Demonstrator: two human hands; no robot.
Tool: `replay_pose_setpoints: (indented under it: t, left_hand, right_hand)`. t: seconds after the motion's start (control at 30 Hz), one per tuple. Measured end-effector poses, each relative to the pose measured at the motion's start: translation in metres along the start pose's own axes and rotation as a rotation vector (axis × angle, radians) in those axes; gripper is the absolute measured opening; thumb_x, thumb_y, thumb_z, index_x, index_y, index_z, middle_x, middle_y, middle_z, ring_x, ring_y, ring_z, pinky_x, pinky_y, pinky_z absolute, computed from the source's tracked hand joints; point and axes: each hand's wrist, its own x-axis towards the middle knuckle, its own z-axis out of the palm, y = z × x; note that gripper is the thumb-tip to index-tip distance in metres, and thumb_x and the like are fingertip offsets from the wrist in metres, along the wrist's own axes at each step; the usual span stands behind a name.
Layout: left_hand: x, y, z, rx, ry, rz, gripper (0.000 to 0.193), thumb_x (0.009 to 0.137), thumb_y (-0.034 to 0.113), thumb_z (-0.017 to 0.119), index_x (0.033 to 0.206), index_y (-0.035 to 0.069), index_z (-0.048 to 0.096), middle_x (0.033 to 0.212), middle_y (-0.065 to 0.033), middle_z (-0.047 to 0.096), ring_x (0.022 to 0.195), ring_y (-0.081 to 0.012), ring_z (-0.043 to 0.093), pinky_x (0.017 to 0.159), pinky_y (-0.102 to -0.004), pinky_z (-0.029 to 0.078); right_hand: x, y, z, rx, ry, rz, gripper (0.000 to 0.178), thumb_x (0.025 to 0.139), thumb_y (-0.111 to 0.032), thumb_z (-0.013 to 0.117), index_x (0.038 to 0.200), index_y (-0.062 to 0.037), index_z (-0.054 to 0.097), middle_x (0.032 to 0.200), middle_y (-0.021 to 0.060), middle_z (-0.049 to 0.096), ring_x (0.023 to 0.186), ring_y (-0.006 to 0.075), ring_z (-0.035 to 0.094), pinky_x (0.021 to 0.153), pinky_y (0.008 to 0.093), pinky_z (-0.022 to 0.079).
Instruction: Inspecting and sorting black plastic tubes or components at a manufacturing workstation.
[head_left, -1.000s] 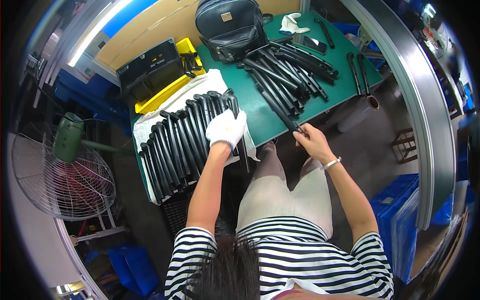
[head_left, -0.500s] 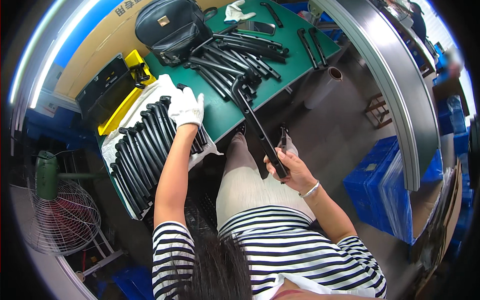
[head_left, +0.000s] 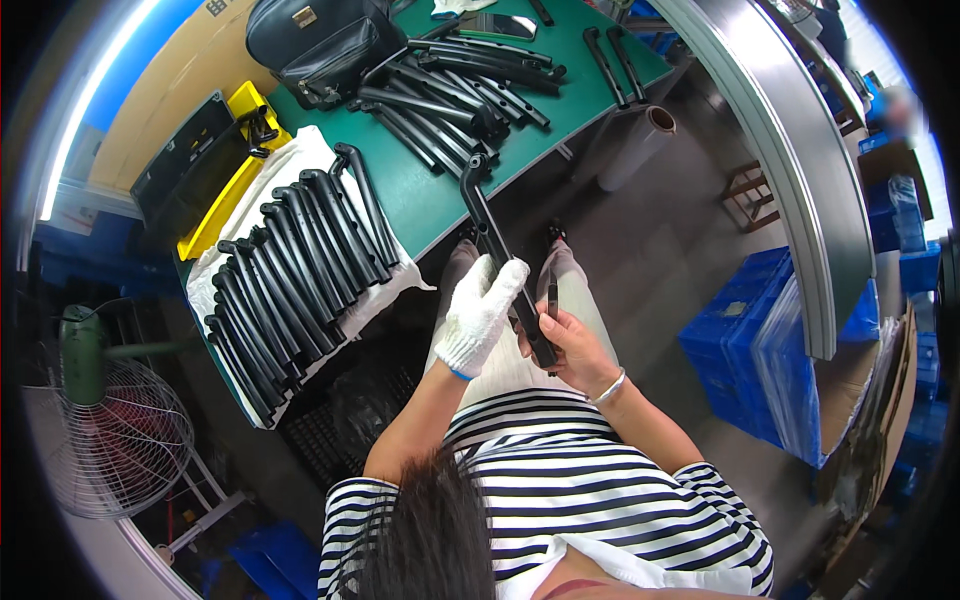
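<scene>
A black metal tube with a bent end (head_left: 487, 215) slants across my lap, its bent end toward the table. My left hand (head_left: 482, 318), in a white knitted glove, closes on the middle of the tube. My bare right hand (head_left: 575, 350) grips the lower end, with a bracelet at the wrist. A thin dark tool (head_left: 552, 297) sticks up from the right hand's fingers; its kind is too small to tell. On a white cloth (head_left: 402, 280) at the left lies a row of similar black tubes (head_left: 300, 250).
More black tubes (head_left: 450, 95) are piled on the green table (head_left: 400, 205), beside a black backpack (head_left: 325, 50) and a phone (head_left: 497, 25). A yellow bin (head_left: 215, 215) stands far left, a fan (head_left: 110, 420) near left. Blue crates (head_left: 735, 340) and a metal frame post (head_left: 790, 150) are at right.
My left hand has left the row of tubes on the cloth and come right to the tube in my right hand. A tube now lies at the row's right end. The view has shifted slightly.
</scene>
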Motion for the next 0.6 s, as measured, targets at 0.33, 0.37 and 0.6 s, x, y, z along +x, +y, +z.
replay_pose_setpoints:
  t: [0.33,0.37,0.6]
  left_hand:
    - [-0.014,-0.031,-0.010,-0.570,-0.375,-0.214,0.031,0.102,0.029,0.058,0.111,-0.001,0.064,0.094,-0.0062,0.065,0.085,-0.0171,0.064,0.080,-0.0305,0.052]
    - [-0.015,-0.033,-0.009,-0.623,-0.441,-0.251,0.032,0.103,0.029,0.058,0.112,-0.001,0.063,0.094,-0.0065,0.065,0.086,-0.0180,0.064,0.081,-0.0317,0.052]
    - [-0.024,-0.038,-0.011,-0.765,-0.595,-0.401,0.045,0.100,0.036,0.057,0.120,-0.004,0.059,0.088,-0.0092,0.062,0.079,-0.0232,0.064,0.074,-0.0401,0.056]
  right_hand:
    - [0.015,-0.026,-0.004,-0.099,0.219,-0.167,0.035,0.107,-0.028,0.052,0.121,0.0022,0.062,0.075,-0.0064,0.048,0.050,-0.0004,0.033,0.045,0.0193,0.027]
    - [0.020,-0.029,-0.004,-0.083,0.228,-0.171,0.035,0.106,-0.028,0.054,0.122,0.0024,0.062,0.076,-0.0067,0.049,0.051,-0.0006,0.033,0.045,0.0192,0.027]
    - [0.029,-0.031,-0.004,-0.035,0.168,-0.177,0.029,0.101,-0.027,0.065,0.115,-0.0024,0.066,0.079,-0.0067,0.059,0.058,-0.0004,0.040,0.052,0.0164,0.031]
